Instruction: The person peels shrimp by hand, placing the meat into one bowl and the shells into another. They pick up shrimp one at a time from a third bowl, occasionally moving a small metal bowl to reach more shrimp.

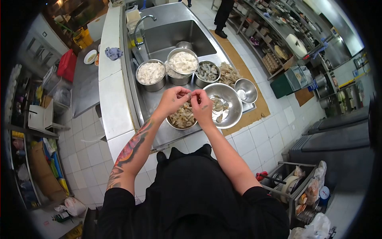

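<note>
My left hand (175,98) and my right hand (201,106) meet fingertip to fingertip, both closed in a pinch on a small greyish shrimp (190,96), mostly hidden by the fingers. Under them is a steel bowl (180,127) filled with brownish shrimp shells (182,118). To the right, a wide steel bowl (234,112) contains several shrimps (218,105). Beyond the hands, a steel pot (203,83) holds grey shrimps (207,71). A heap of pale brown shrimps (228,74) lies beside it on the steel counter.
Steel pots (151,84) heaped with whitish pieces stand behind my hands, one resting on another. A small steel bowl (246,91) sits at the counter's right edge. Farther back are a sink (175,38) and a faucet (139,30). A person's legs (224,18) show beyond the counter.
</note>
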Action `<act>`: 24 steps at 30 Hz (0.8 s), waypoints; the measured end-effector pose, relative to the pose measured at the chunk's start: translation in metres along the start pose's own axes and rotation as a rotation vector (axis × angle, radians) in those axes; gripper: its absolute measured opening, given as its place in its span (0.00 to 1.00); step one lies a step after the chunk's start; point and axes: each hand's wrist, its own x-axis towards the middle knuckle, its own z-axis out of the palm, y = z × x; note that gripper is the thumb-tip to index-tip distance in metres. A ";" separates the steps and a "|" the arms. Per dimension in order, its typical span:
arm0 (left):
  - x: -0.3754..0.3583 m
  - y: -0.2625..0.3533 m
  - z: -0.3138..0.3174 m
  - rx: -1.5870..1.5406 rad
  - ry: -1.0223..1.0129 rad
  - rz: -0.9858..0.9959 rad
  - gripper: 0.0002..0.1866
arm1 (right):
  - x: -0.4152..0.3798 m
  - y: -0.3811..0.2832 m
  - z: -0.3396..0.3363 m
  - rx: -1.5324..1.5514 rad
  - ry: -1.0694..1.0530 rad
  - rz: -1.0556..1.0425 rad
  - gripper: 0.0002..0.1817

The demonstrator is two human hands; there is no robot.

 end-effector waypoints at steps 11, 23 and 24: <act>0.002 -0.005 -0.007 0.236 0.172 0.040 0.14 | -0.006 0.037 0.007 0.147 0.083 0.232 0.06; 0.006 -0.014 -0.014 0.181 0.033 -0.014 0.10 | -0.004 0.032 -0.012 0.190 -0.185 0.385 0.17; 0.005 -0.010 -0.012 0.193 0.025 0.011 0.09 | -0.001 0.027 -0.014 0.174 -0.256 0.377 0.16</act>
